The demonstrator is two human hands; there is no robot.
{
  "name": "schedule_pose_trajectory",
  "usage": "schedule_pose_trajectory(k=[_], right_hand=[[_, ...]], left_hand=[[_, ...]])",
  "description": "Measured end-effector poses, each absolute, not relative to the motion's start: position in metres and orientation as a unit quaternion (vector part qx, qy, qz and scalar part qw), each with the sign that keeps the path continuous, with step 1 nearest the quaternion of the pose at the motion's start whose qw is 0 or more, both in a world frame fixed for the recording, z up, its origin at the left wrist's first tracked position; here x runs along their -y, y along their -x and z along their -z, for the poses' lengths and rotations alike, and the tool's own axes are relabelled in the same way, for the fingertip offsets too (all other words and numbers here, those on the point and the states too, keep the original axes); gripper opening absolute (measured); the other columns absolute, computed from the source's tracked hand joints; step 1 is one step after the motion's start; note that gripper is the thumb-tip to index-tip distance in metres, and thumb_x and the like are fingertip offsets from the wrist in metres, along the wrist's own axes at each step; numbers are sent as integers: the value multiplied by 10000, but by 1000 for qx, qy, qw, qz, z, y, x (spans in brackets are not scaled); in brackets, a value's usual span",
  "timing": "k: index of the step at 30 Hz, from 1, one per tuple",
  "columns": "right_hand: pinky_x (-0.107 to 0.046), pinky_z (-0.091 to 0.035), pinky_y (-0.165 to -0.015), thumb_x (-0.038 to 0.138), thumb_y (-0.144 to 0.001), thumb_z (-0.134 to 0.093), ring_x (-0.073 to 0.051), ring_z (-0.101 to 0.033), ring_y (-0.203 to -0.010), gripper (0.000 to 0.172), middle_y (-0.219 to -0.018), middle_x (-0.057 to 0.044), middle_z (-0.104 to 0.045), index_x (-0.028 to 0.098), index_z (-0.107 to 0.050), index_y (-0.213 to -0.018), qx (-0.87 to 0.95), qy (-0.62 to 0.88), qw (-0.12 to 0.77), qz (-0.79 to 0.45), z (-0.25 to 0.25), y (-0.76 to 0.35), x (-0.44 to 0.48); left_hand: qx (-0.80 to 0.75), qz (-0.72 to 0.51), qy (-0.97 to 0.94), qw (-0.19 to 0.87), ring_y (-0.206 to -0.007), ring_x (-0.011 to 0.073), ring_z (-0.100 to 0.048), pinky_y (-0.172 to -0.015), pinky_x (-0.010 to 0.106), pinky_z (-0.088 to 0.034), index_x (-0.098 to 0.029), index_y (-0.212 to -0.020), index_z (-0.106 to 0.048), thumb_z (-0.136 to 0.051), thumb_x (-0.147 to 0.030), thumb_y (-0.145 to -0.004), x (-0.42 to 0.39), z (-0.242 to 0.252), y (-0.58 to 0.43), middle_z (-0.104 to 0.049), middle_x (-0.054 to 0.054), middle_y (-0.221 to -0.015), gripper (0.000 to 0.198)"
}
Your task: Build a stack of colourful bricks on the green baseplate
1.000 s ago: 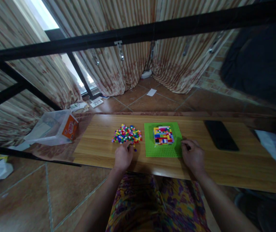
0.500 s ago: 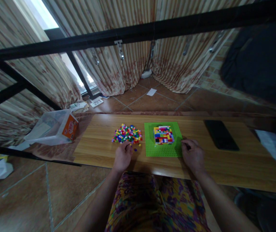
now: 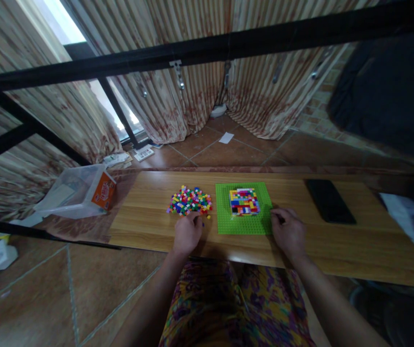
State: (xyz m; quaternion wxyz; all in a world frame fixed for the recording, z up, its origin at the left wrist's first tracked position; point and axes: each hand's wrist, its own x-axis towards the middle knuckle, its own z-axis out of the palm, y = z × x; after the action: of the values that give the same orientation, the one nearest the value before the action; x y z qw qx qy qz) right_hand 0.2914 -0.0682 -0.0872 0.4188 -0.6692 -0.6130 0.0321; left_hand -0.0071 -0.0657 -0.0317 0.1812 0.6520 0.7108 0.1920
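My left hand (image 3: 187,233) is closed in a pinch at the near side of a pile of small multicoloured toy bricks (image 3: 189,201). Whatever sits between its fingertips is too small or hidden to make out. To the right of the pile lies a green studded baseplate (image 3: 225,224). On it stands a block of many-coloured bricks (image 3: 245,201), roughly square, packed close together. My right hand (image 3: 288,231) has its fingers curled at the right edge of the baseplate, thumb and forefinger against it.
A black tablet-like slab (image 3: 330,201) lies right of the baseplate on the wooden table (image 3: 142,202). Left of the table is a clear plastic box (image 3: 76,193) with an orange label. A dark metal bar (image 3: 200,50) crosses in front of the curtains.
My left hand has shifted slightly right at the near side of the pile, covering loose bricks there. The right hand stays at the baseplate's edge.
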Motion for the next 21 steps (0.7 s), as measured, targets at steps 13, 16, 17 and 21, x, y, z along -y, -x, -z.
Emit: schedule_pose_trajectory(k=[13, 16, 17, 21], right_hand=[[-350, -487, -761, 295, -857, -473, -215, -618, -812, 227, -889, -91, -668, 191, -674, -837, 604, 672, 426, -41, 86, -288, 68], [-343, -487, -760, 271, -858, -470, -212, -614, -818, 220, -897, -91, -664, 188, -673, -842, 609, 670, 422, -43, 86, -288, 67], [-342, -488, -762, 265, -858, -468, -211, -614, -822, 219, -900, -91, -662, 187, -672, -844, 610, 669, 421, -46, 86, -288, 67], [-340, -492, -773, 245, -859, -458, -206, -617, -820, 217, -887, -87, -653, 186, -666, -846, 607, 668, 428, -55, 85, -288, 66]], left_hand=[[-683, -272, -644, 210, -693, 166, -652, -637, 253, -443, -187, -916, -598, -566, -246, -838, 66, 28, 3, -697, 31, -767, 102], [-620, -331, -668, 244, -750, 156, -661, -698, 257, -482, -187, -866, -618, -552, -228, -844, 61, 26, -5, -706, 29, -814, 80], [-600, -347, -676, 249, -782, 156, -665, -730, 263, -493, -186, -871, -633, -544, -212, -845, 58, 25, -9, -712, 33, -844, 96], [-547, -367, -711, 244, -850, 151, -663, -815, 277, -506, -191, -948, -689, -515, -164, -863, 46, 17, -31, -721, 42, -910, 196]])
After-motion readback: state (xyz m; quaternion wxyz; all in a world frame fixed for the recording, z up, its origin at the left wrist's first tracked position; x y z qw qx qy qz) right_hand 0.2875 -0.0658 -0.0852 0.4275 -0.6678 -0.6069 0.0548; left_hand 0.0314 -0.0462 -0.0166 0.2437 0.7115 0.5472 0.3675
